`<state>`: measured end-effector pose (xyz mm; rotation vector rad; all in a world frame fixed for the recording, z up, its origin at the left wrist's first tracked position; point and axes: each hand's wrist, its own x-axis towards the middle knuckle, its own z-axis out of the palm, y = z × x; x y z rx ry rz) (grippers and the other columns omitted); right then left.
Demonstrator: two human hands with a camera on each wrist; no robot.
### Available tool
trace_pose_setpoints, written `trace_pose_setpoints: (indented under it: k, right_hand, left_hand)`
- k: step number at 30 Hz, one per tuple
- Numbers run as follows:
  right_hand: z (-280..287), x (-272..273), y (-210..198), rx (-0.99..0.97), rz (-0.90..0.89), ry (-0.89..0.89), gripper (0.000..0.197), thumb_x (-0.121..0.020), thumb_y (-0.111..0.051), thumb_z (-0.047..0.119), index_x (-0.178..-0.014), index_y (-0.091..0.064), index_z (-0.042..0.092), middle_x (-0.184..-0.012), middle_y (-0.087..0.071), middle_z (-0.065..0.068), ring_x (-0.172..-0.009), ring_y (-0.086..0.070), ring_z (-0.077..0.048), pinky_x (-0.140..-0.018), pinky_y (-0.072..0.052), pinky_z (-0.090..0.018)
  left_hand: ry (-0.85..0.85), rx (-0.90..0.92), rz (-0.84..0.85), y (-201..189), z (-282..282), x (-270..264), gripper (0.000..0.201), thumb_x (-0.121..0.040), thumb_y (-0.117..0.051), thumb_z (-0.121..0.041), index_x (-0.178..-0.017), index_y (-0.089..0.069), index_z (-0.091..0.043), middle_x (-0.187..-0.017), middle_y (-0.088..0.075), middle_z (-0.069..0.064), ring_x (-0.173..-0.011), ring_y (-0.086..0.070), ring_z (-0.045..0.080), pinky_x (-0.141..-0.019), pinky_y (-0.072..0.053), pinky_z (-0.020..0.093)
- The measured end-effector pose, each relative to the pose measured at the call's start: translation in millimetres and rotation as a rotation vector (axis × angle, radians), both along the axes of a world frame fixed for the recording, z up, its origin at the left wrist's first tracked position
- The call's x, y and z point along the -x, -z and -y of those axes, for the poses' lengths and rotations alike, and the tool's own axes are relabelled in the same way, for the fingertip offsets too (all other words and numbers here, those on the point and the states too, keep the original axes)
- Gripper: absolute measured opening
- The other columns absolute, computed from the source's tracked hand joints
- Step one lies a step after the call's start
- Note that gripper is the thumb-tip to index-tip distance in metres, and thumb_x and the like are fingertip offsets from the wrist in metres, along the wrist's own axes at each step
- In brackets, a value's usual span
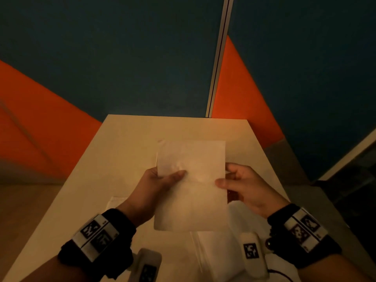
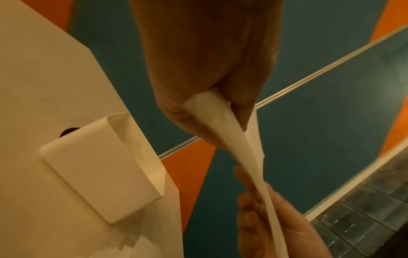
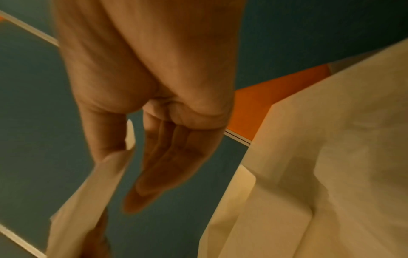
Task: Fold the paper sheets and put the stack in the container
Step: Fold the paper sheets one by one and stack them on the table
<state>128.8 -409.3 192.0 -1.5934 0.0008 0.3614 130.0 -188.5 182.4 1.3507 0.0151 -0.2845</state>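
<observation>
Nearest me, at the table's near edge, I see more white paper lying flat between my two wrists, partly hidden under the sheet I am holding up. That sheet is raised above the table's middle, upright and facing me. My left hand pinches its left edge, thumb on the front and fingers behind; in the left wrist view the paper runs out from between thumb and fingers. My right hand has the right edge, thumb on the front, the other fingers loosely curled behind. In the left wrist view a white rectangular container sits on the table near its edge, with a dark round spot just beside it. Beyond the table's far edge stand teal and orange partition panels.
</observation>
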Motion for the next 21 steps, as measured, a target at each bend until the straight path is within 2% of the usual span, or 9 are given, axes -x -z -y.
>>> trace_pose_setpoints:
  k: [2, 4, 6, 10, 12, 15, 17, 19, 21]
  right_hand:
    - [-5.1, 0.3, 7.0, -0.036, 0.015, 0.070, 0.025, -0.083, -0.063, 0.000, -0.103, -0.068, 0.014, -0.091, -0.074, -0.014, -0.081, -0.069, -0.026, -0.066, -0.057, -0.036]
    - [-6.0, -0.4, 10.8, -0.096, 0.019, 0.114, 0.028, -0.084, -0.060, -0.003, -0.106, -0.069, 0.011, -0.097, -0.072, -0.018, -0.086, -0.068, -0.029, -0.071, -0.057, -0.037]
    - [-4.6, -1.4, 11.6, -0.132, 0.028, 0.150, 0.028, -0.083, -0.060, -0.004, -0.107, -0.069, 0.010, -0.099, -0.072, -0.019, -0.087, -0.068, -0.029, -0.073, -0.057, -0.035]
    - [-2.4, -2.0, 6.8, -0.207, 0.009, 0.181, 0.026, -0.088, -0.051, -0.003, -0.101, -0.070, 0.011, -0.091, -0.072, -0.011, -0.081, -0.066, -0.023, -0.063, -0.055, -0.031]
    - [-1.5, -1.8, 3.7, -0.279, -0.049, 0.166, 0.029, -0.091, -0.042, 0.005, -0.101, -0.069, 0.010, -0.093, -0.070, -0.012, -0.079, -0.064, -0.024, -0.063, -0.051, -0.033]
    - [1.0, -1.7, 0.8, -0.380, -0.153, 0.114, 0.046, -0.081, -0.040, 0.035, -0.111, -0.064, 0.010, -0.103, -0.067, -0.018, -0.081, -0.062, -0.029, -0.069, -0.048, -0.037]
    - [1.9, -2.2, -0.1, -0.354, -0.167, 0.106, 0.053, -0.079, -0.038, 0.051, -0.098, -0.068, 0.012, -0.101, -0.067, -0.016, -0.082, -0.061, -0.030, -0.071, -0.047, -0.037]
    - [1.2, -2.6, -0.9, -0.276, -0.147, 0.119, 0.053, -0.085, -0.037, 0.054, -0.084, -0.070, 0.012, -0.101, -0.066, -0.013, -0.086, -0.059, -0.029, -0.073, -0.046, -0.037]
    - [-0.9, -2.4, 0.9, -0.145, -0.085, 0.110, 0.036, -0.092, -0.047, 0.038, -0.078, -0.070, 0.014, -0.095, -0.064, -0.010, -0.083, -0.058, -0.023, -0.071, -0.045, -0.034]
  left_hand:
    - [0.030, 0.009, -0.009, -0.3, -0.9, -0.8, 0.029, -0.082, -0.064, -0.014, -0.104, -0.067, 0.005, -0.097, -0.071, 0.019, -0.082, -0.069, 0.028, -0.072, -0.059, 0.037]
    - [0.106, -0.011, -0.017, 0.7, -4.1, -1.6, 0.039, -0.077, -0.074, -0.016, -0.110, -0.065, 0.002, -0.106, -0.070, 0.018, -0.095, -0.067, 0.032, -0.081, -0.057, 0.040]
    - [0.163, -0.036, -0.032, 4.2, -7.9, -4.0, 0.046, -0.071, -0.074, -0.017, -0.113, -0.065, -0.001, -0.110, -0.069, 0.016, -0.102, -0.065, 0.033, -0.085, -0.056, 0.041]
    - [0.154, -0.001, -0.028, 6.8, -12.6, -5.9, 0.044, -0.069, -0.071, -0.015, -0.111, -0.067, -0.005, -0.111, -0.069, 0.015, -0.105, -0.064, 0.033, -0.086, -0.056, 0.041]
    - [0.158, 0.035, -0.014, 4.8, -13.6, -5.6, 0.037, -0.072, -0.072, -0.015, -0.108, -0.070, -0.007, -0.111, -0.069, 0.015, -0.103, -0.065, 0.032, -0.085, -0.056, 0.040]
    - [0.194, 0.013, 0.018, 2.6, -15.7, -6.9, 0.024, -0.076, -0.071, -0.009, -0.099, -0.074, -0.009, -0.106, -0.071, 0.013, -0.100, -0.066, 0.030, -0.085, -0.056, 0.039]
    - [0.259, -0.029, 0.048, 1.4, -19.4, -7.9, 0.030, -0.071, -0.068, -0.005, -0.099, -0.074, -0.013, -0.106, -0.071, 0.008, -0.098, -0.066, 0.025, -0.084, -0.056, 0.035]
    - [0.355, -0.045, 0.069, 0.6, -25.2, -8.5, 0.040, -0.066, -0.071, -0.005, -0.105, -0.073, -0.013, -0.118, -0.067, 0.002, -0.107, -0.063, 0.020, -0.087, -0.054, 0.030]
    - [0.429, -0.033, 0.045, 0.3, -31.6, -8.2, 0.050, -0.061, -0.077, -0.019, -0.110, -0.071, -0.012, -0.128, -0.060, -0.003, -0.114, -0.058, 0.018, -0.090, -0.051, 0.028]
